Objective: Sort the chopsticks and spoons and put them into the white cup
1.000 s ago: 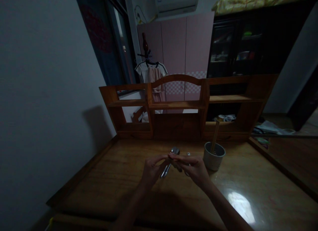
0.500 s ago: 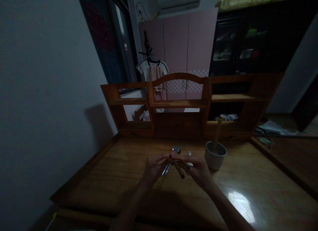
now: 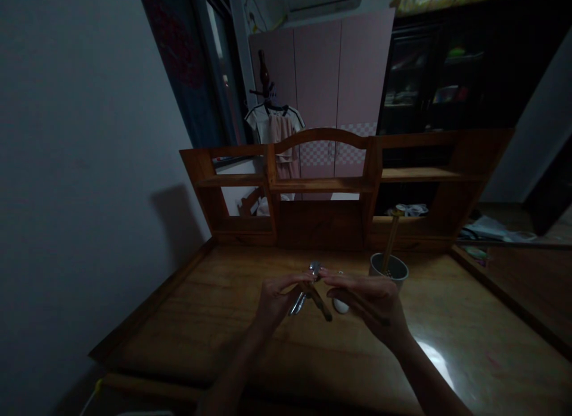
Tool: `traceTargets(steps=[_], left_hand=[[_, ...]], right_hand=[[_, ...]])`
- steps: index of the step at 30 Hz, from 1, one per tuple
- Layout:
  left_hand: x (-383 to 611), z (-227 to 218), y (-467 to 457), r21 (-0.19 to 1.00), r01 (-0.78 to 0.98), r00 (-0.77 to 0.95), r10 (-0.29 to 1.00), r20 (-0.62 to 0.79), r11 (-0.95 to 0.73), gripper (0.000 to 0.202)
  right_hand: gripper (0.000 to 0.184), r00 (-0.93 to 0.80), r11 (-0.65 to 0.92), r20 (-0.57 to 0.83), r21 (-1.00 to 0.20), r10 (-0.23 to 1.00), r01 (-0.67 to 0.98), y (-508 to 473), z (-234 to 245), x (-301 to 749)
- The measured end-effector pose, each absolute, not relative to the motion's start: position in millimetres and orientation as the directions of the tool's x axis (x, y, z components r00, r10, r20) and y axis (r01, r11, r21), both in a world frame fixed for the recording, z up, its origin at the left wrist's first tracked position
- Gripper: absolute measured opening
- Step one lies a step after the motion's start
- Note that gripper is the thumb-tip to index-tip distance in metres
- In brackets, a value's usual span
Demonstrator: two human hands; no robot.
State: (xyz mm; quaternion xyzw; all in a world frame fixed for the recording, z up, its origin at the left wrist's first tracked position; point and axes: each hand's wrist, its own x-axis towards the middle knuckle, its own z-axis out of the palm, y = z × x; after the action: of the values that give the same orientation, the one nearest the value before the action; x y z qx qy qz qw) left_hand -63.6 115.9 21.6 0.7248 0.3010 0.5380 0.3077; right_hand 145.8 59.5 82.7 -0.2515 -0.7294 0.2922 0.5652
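Observation:
My left hand (image 3: 277, 295) is closed in a pinch on a brown stick-like piece (image 3: 322, 306), whose darker lower end points down and toward me. To its right, my right hand (image 3: 373, 294) is closed too, with a second slim brown stick (image 3: 369, 310) running under its fingers; dim light blurs its details. The two hands are slightly apart. Behind and below them, shiny metal utensils (image 3: 298, 303), partly hidden, lie on the desk. A white rounded utensil (image 3: 341, 306) shows beneath my right fingers.
A grey metal pot (image 3: 376, 263) with long wooden sticks (image 3: 391, 243) standing in it is behind my right hand on the wooden desk (image 3: 201, 320). A wooden shelf unit (image 3: 322, 185) rises along the desk's back edge. A wall (image 3: 89, 165) borders the left.
My right hand has moved right, away from my left, taking one brown stick with it. It now overlaps the pot's front. The left hand has barely moved.

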Motion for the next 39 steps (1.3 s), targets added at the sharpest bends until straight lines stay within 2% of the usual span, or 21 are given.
traceTargets(steps=[7, 11, 15, 20, 23, 27, 30, 34, 36, 39], left_hand=[[-61, 20, 116, 0.766, 0.174, 0.294, 0.775, 0.559, -0.618, 0.016], [-61, 21, 115, 0.807, 0.220, 0.391, 0.808, 0.441, -0.548, 0.017], [-63, 23, 115, 0.866, 0.238, 0.494, 0.823, 0.282, -0.440, 0.019], [-64, 19, 119, 0.920, 0.239, 0.563, 0.816, 0.130, -0.312, 0.017], [-63, 16, 119, 0.955, 0.191, 0.586, 0.807, 0.076, -0.228, 0.020], [-67, 20, 115, 0.969, 0.183, 0.599, 0.800, 0.024, -0.166, 0.020], [-82, 25, 116, 0.956, 0.257, 0.560, 0.828, -0.028, -0.141, 0.020], [-115, 26, 133, 0.958, 0.287, 0.443, 0.889, -0.114, -0.021, 0.027], [-128, 21, 149, 0.936, 0.351, 0.386, 0.906, -0.172, 0.029, 0.032], [-135, 8, 173, 0.850, 0.526, 0.302, 0.926, -0.226, 0.035, 0.032]], right_hand=[[0.033, -0.351, 0.696, 0.642, -0.717, 0.682, 0.041, 65, 82, 146], [0.032, -0.392, 0.635, 0.575, -0.771, 0.719, 0.034, 66, 78, 146], [0.025, -0.347, 0.609, 0.540, -0.783, 0.767, 0.129, 68, 73, 149], [0.016, -0.210, 0.510, 0.481, -0.852, 0.851, 0.114, 80, 58, 147], [0.017, -0.070, 0.389, 0.388, -0.921, 0.919, 0.006, 92, 44, 144], [0.025, 0.021, 0.311, 0.312, -0.934, 0.950, -0.175, 104, 44, 147], [0.029, 0.174, 0.361, 0.327, -0.906, 0.929, -0.222, 110, 62, 159], [0.032, 0.390, 0.520, 0.418, -0.829, 0.821, -0.206, 116, 92, 184], [0.032, 0.416, 0.550, 0.446, -0.818, 0.792, -0.170, 117, 102, 194], [0.033, 0.357, 0.518, 0.437, -0.838, 0.826, -0.173, 118, 108, 198]])
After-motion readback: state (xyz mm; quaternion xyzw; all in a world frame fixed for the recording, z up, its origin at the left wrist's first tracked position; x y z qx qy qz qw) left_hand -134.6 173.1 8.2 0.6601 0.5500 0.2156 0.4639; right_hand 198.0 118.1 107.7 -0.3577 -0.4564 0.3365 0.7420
